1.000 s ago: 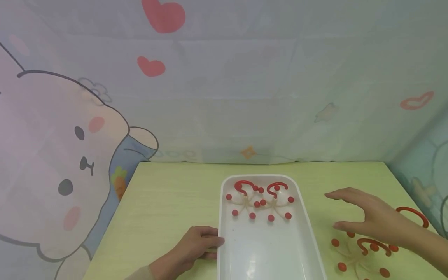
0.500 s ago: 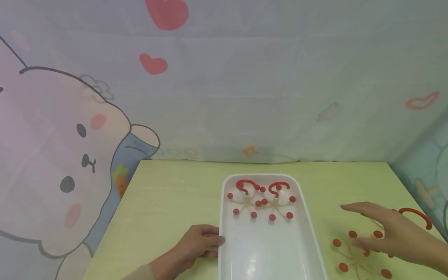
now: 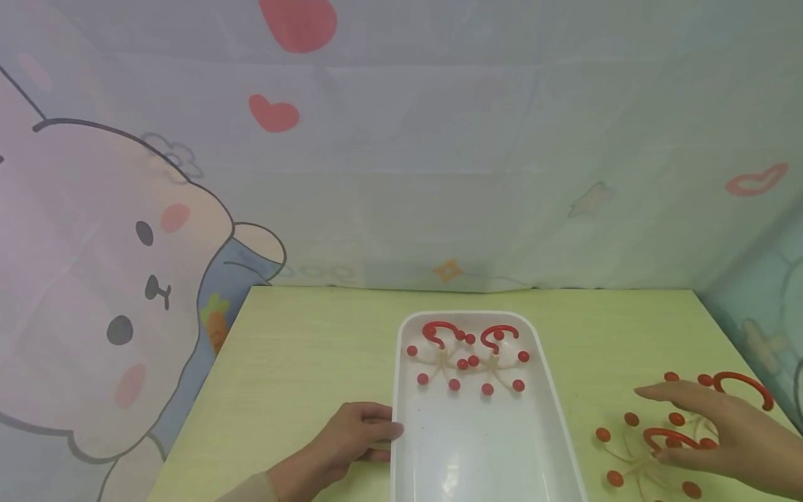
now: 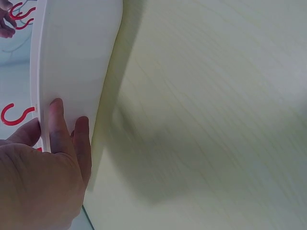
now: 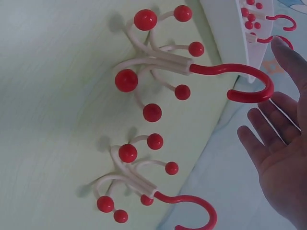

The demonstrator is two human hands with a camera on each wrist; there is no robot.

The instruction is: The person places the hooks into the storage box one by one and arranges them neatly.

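My left hand (image 3: 341,439) pinches the left wall of a long white tray (image 3: 502,446), thumb over the rim and fingers along the outside, as the left wrist view shows (image 4: 43,177). Inside the tray's far end stand two hooked gadgets (image 3: 442,359) with pale legs, red ball tips and a red hook on top. To the right of the tray, two more such gadgets stand on the table; the nearer one (image 5: 168,62) has its red hook beside my right hand (image 3: 730,432). That hand hovers with spread fingers and holds nothing. The farther gadget (image 5: 139,184) is partly behind it.
A pale yellow-green table (image 3: 314,348) lies beneath everything. Behind it hangs a cloth backdrop (image 3: 439,174) printed with a cartoon animal and hearts. Another cloth side wall (image 3: 771,300) borders the right edge.
My right hand has moved right and downward, from beside the tray to over the gadgets on the table. My left hand keeps its grip on the tray, which has not moved.
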